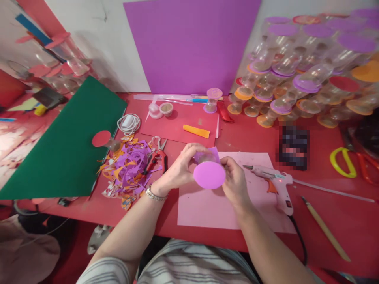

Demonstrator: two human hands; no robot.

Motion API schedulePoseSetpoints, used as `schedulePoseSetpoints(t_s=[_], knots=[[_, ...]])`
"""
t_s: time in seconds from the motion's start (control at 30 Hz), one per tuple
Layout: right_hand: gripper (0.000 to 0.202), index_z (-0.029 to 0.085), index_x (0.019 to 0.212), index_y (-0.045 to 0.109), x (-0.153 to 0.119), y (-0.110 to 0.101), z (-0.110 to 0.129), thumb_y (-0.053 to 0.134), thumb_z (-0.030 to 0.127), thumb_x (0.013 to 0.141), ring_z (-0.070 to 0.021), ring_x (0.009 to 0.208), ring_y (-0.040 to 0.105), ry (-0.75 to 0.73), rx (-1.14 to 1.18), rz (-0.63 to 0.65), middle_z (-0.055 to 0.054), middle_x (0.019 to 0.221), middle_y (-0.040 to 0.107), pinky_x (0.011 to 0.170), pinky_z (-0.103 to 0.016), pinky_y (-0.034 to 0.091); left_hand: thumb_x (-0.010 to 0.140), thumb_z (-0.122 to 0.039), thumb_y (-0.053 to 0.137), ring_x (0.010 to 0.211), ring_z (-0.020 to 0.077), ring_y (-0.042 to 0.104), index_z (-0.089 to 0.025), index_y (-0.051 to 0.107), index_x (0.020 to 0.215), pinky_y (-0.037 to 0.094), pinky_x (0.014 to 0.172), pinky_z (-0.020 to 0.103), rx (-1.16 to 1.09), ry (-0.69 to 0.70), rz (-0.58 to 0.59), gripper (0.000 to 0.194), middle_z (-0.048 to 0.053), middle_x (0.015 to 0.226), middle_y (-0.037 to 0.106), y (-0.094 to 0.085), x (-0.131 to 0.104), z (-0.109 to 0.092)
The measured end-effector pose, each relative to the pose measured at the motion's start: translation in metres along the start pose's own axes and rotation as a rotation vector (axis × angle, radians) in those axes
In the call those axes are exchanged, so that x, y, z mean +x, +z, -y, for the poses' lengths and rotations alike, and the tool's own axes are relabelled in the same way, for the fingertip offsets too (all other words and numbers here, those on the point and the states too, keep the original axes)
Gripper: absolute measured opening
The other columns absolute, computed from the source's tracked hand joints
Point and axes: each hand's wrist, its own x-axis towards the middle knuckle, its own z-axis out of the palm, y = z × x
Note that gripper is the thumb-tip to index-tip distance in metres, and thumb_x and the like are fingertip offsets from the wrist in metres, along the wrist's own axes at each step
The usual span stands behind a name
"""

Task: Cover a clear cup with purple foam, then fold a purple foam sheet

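Between my hands, above a pale pink sheet (204,209), is an hourglass (209,175) with a round purple foam disc facing me. Behind the disc, part of its clear body and an angular purple piece show at the far end. My left hand (186,165) is closed round its left side, thumb and fingers near the far end. From the right, my right hand (235,177) grips it, with the fingertips partly hidden behind the disc. On the sheet's right side lies a glue gun (275,181), its small light lit and its nozzle pointing towards my right hand.
Purple and orange foam scraps (132,163) and red-handled snips (158,157) lie on the left, beside a leaning green sheet (65,146). Finished hourglasses (284,67) are stacked at back right. A cutter with a wooden handle (327,230) and yellow-handled scissors (343,162) lie right.
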Motion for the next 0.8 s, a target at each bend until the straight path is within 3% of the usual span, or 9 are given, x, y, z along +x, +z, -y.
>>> schedulePoseSetpoints(t_s=[0.1, 0.27, 0.33, 0.5, 0.67, 0.8], knots=[[0.021, 0.022, 0.073, 0.053, 0.0, -0.002, -0.002, 0.06, 0.042, 0.074, -0.0129, 0.056, 0.049, -0.005, 0.012, 0.041, 0.004, 0.061, 0.056, 0.051, -0.024, 0.037, 0.079, -0.036, 0.075, 0.107, 0.0227, 0.058, -0.019, 0.059, 0.111, 0.047, 0.093, 0.034, -0.074, -0.037, -0.008, 0.04, 0.011, 0.112, 0.063, 0.007, -0.002, 0.004], [0.02, 0.022, 0.081, 0.057, -0.003, -0.007, -0.012, 0.058, 0.042, 0.082, -0.0141, 0.062, 0.051, -0.041, -0.024, 0.066, 0.003, 0.068, 0.058, 0.055, -0.025, 0.041, 0.077, -0.032, 0.075, 0.105, 0.0219, 0.063, -0.016, 0.058, 0.11, 0.049, 0.089, 0.031, -0.229, -0.084, 0.147, 0.04, 0.013, 0.118, 0.066, 0.003, -0.003, 0.0], [0.021, 0.022, 0.081, 0.057, -0.004, -0.008, -0.018, 0.057, 0.043, 0.084, -0.0149, 0.062, 0.052, -0.085, -0.049, 0.064, 0.002, 0.068, 0.058, 0.056, -0.026, 0.042, 0.075, -0.033, 0.077, 0.106, 0.0227, 0.064, -0.016, 0.058, 0.11, 0.05, 0.088, 0.03, -0.273, -0.083, 0.155, 0.043, 0.013, 0.12, 0.066, 0.0, -0.003, -0.002], [0.041, 0.022, 0.083, 0.059, -0.006, -0.011, -0.037, 0.037, 0.055, 0.093, -0.0205, 0.068, 0.059, -0.177, -0.13, -0.02, -0.004, 0.072, 0.06, 0.061, -0.033, 0.048, 0.067, -0.038, 0.081, 0.113, 0.0279, 0.062, -0.017, 0.057, 0.11, 0.05, 0.091, 0.034, -0.369, -0.076, 0.033, 0.054, 0.011, 0.12, 0.066, 0.002, -0.005, -0.004], [0.046, 0.02, 0.094, 0.061, 0.003, -0.022, -0.045, 0.058, 0.063, 0.078, -0.0316, 0.086, 0.065, -0.323, -0.355, -0.003, -0.011, 0.083, 0.066, 0.07, -0.045, 0.053, 0.066, -0.033, 0.081, 0.115, 0.0292, 0.062, -0.018, 0.059, 0.11, 0.049, 0.096, 0.037, -0.428, -0.017, -0.09, 0.052, 0.011, 0.122, 0.066, 0.007, -0.006, -0.01], [0.046, 0.021, 0.096, 0.064, 0.008, -0.026, -0.03, 0.062, 0.062, 0.074, -0.0386, 0.111, 0.061, -0.427, -0.505, 0.051, -0.016, 0.096, 0.069, 0.093, -0.056, 0.048, 0.066, -0.026, 0.082, 0.117, 0.0283, 0.063, -0.018, 0.06, 0.112, 0.048, 0.103, 0.038, -0.48, -0.013, -0.166, 0.051, 0.01, 0.125, 0.066, 0.002, -0.006, -0.017]])
